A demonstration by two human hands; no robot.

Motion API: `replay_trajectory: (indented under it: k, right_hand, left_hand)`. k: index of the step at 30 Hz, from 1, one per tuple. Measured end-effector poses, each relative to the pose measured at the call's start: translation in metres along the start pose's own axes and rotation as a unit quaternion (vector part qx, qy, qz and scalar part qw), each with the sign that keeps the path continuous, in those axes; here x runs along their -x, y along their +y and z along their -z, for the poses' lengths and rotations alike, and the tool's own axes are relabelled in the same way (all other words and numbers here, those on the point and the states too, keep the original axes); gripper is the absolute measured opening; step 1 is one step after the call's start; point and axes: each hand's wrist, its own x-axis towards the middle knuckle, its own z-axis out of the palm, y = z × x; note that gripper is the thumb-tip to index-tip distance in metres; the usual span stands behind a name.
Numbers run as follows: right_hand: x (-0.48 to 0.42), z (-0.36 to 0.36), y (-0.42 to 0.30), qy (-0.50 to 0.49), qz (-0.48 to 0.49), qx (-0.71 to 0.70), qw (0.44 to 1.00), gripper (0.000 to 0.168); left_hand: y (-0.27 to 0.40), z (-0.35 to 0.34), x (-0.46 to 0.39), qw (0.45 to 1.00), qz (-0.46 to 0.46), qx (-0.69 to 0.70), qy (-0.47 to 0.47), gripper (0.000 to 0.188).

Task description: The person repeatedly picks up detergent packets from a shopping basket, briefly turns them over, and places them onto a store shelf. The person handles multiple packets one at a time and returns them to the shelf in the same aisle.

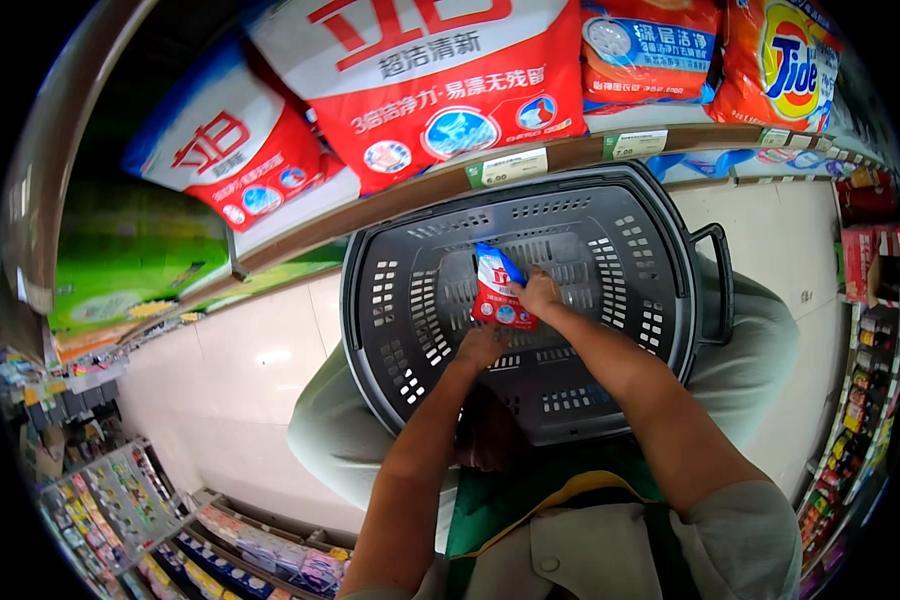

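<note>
A small red, white and blue bag of washing powder (497,289) is held tilted over the inside of a dark grey plastic shopping basket (450,225). My right hand (541,291) grips the bag by its right side. At the lower left edge of the same bag, my left hand (484,345) has its fingers on it, partly hidden by the hand itself. The slotted basket stands between my knees, and no other goods show in it. Its carrying handle (722,285) sticks out at the right.
Along the shelf edge (420,180) ahead stand a large washing powder bag (450,82), a smaller matching one (247,150), an orange bag (649,56) and a Tide bag (784,67). Price tags (508,168) line it. Stocked racks (855,397) flank the tiled floor (247,360).
</note>
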Motion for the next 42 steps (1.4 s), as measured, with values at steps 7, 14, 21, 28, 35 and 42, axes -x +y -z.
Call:
replay_trajectory:
  k: [7, 14, 21, 28, 35, 42]
  right_hand:
    - [-0.015, -0.006, 0.009, -0.066, 0.013, -0.034, 0.997, 0.036]
    - [0.038, 0.063, -0.035, -0.165, 0.232, 0.033, 0.958, 0.021]
    - [0.127, 0.216, -0.105, -0.236, 0.340, -0.049, 0.909, 0.019]
    - [0.150, 0.285, -0.078, -0.367, 0.101, -0.692, 0.614, 0.036]
    - [0.155, 0.242, -0.015, -0.341, 0.035, -0.772, 0.535, 0.049]
    - [0.171, 0.208, 0.002, -0.402, -0.003, -0.751, 0.523, 0.044]
  left_hand:
    - [0.004, 0.004, 0.010, 0.995, 0.044, 0.089, 0.013, 0.050]
    - [-0.008, 0.019, 0.021, 0.985, 0.112, 0.111, 0.067, 0.069]
    - [-0.002, 0.036, 0.055, 0.951, -0.054, 0.293, 0.077, 0.084]
    - [0.087, 0.067, 0.142, 0.808, -0.206, 0.550, -0.044, 0.049]
    - [0.124, 0.052, 0.175, 0.740, -0.152, 0.654, 0.025, 0.025]
    - [0.151, 0.059, 0.213, 0.784, -0.180, 0.586, 0.097, 0.033]
